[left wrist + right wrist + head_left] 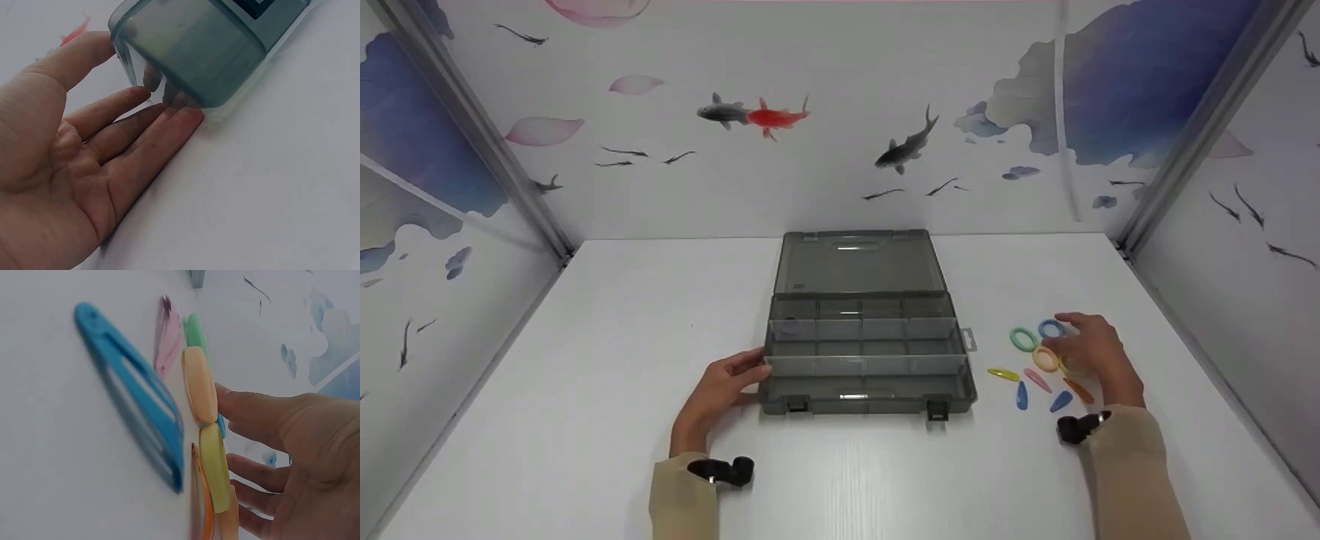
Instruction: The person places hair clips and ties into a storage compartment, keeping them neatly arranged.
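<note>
A grey translucent compartment box stands with its lid raised at the back. My left hand rests against its left side, the thumb at the upper edge and the straight fingers along the wall. On the right, my right hand is over a group of ring-shaped hair ties, fingers spread around the blue hair tie. Beside it lie a green hair tie, a peach hair tie and a yellow hair tie, the last partly hidden by the hand in the head view.
Several snap hair clips lie in front of the hair ties: yellow, pink, orange and two blue, one of them the left blue clip. Clear dividers cross the box. Printed panels enclose the white table.
</note>
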The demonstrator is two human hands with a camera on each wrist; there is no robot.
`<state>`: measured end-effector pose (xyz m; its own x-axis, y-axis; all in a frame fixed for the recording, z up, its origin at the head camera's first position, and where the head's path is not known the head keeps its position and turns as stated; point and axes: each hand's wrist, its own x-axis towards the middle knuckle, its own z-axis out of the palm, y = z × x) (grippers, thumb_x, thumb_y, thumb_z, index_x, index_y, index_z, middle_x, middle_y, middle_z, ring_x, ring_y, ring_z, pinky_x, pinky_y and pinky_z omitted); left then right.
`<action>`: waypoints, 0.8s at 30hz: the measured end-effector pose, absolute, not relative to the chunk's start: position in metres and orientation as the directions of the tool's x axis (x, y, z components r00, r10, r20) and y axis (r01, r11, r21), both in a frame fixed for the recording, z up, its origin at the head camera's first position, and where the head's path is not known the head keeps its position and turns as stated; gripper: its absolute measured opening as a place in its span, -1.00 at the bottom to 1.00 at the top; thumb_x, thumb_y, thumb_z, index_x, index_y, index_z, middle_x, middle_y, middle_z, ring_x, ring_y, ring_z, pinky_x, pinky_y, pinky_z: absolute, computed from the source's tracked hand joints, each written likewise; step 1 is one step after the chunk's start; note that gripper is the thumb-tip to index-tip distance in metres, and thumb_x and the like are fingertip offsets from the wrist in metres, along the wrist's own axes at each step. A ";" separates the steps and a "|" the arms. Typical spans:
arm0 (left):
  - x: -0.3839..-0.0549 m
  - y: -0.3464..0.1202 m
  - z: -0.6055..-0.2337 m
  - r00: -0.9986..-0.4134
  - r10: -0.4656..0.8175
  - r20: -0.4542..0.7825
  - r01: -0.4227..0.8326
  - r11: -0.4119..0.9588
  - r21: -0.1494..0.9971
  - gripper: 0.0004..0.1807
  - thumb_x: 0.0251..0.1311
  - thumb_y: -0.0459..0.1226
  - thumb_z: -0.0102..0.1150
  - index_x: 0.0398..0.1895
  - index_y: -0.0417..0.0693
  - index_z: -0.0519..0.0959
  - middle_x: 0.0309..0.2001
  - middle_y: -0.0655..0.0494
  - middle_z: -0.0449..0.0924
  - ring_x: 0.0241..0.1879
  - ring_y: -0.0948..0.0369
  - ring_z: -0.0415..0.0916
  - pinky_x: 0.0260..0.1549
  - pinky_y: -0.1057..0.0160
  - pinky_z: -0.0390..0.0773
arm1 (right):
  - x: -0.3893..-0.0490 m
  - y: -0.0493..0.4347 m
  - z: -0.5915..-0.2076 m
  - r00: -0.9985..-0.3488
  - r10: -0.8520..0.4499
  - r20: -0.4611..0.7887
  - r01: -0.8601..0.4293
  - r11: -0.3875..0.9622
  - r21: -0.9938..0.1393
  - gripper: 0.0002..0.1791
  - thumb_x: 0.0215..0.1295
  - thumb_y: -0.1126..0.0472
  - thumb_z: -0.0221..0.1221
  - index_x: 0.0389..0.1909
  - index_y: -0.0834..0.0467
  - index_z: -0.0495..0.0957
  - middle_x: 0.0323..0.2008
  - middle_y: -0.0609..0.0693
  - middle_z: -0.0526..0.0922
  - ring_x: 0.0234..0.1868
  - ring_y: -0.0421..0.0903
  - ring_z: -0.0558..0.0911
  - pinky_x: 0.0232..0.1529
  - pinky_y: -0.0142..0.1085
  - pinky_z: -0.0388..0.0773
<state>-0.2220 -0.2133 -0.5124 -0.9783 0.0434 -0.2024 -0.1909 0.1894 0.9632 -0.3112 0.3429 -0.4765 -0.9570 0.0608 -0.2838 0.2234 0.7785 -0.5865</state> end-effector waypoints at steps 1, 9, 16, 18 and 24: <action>-0.222 -0.213 -0.512 -0.978 0.042 -0.204 -0.192 0.192 0.962 -0.30 0.25 -0.04 0.34 0.42 -0.06 0.40 0.41 -0.13 0.41 0.37 -0.04 0.41 0.19 -0.02 0.58 | -0.310 0.342 -0.477 -0.956 0.071 -0.284 0.231 0.779 -0.583 -0.20 0.41 0.01 0.20 0.54 0.19 0.11 0.46 0.49 0.10 0.37 0.47 0.22 0.36 0.35 0.23; -0.221 -0.214 -0.511 -0.978 0.041 -0.205 -0.194 0.188 0.963 -0.28 0.23 -0.02 0.35 0.42 -0.05 0.40 0.41 -0.13 0.40 0.37 -0.04 0.42 0.18 -0.03 0.57 | -0.307 0.337 -0.476 -0.946 0.122 -0.301 0.282 0.768 -0.575 -0.23 0.43 -0.02 0.18 0.54 0.13 0.14 0.44 0.47 0.15 0.27 0.41 0.29 0.27 0.29 0.36; -0.221 -0.213 -0.510 -0.978 0.044 -0.204 -0.194 0.181 0.964 -0.28 0.23 -0.04 0.36 0.42 -0.07 0.40 0.42 -0.14 0.40 0.37 -0.04 0.42 0.18 -0.03 0.58 | -0.305 0.337 -0.476 -0.939 0.141 -0.314 0.308 0.752 -0.583 -0.29 0.43 -0.03 0.18 0.51 0.11 0.23 0.44 0.45 0.15 0.28 0.42 0.26 0.22 0.30 0.35; -0.222 -0.213 -0.510 -0.977 0.045 -0.207 -0.195 0.182 0.964 -0.28 0.23 -0.04 0.36 0.42 -0.06 0.40 0.41 -0.13 0.40 0.36 -0.04 0.42 0.19 -0.03 0.58 | -0.305 0.336 -0.476 -0.936 0.148 -0.318 0.317 0.746 -0.586 -0.30 0.43 -0.03 0.18 0.49 0.11 0.25 0.44 0.45 0.16 0.28 0.41 0.27 0.20 0.29 0.37; -0.223 -0.215 -0.512 -0.975 0.046 -0.217 -0.206 0.177 0.962 -0.30 0.25 -0.06 0.34 0.42 -0.07 0.40 0.41 -0.15 0.41 0.35 -0.03 0.44 0.15 0.00 0.60 | -0.307 0.335 -0.476 -0.948 0.139 -0.287 0.284 0.775 -0.564 -0.35 0.43 -0.01 0.17 0.44 0.17 0.33 0.40 0.45 0.22 0.21 0.36 0.36 0.14 0.18 0.45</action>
<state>-0.2230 -0.2148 -0.5122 -0.9752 0.0459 -0.2167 -0.2056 0.1774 0.9624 -0.3070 0.3350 -0.4764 -0.9480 0.1388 -0.2865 0.2840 0.7753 -0.5642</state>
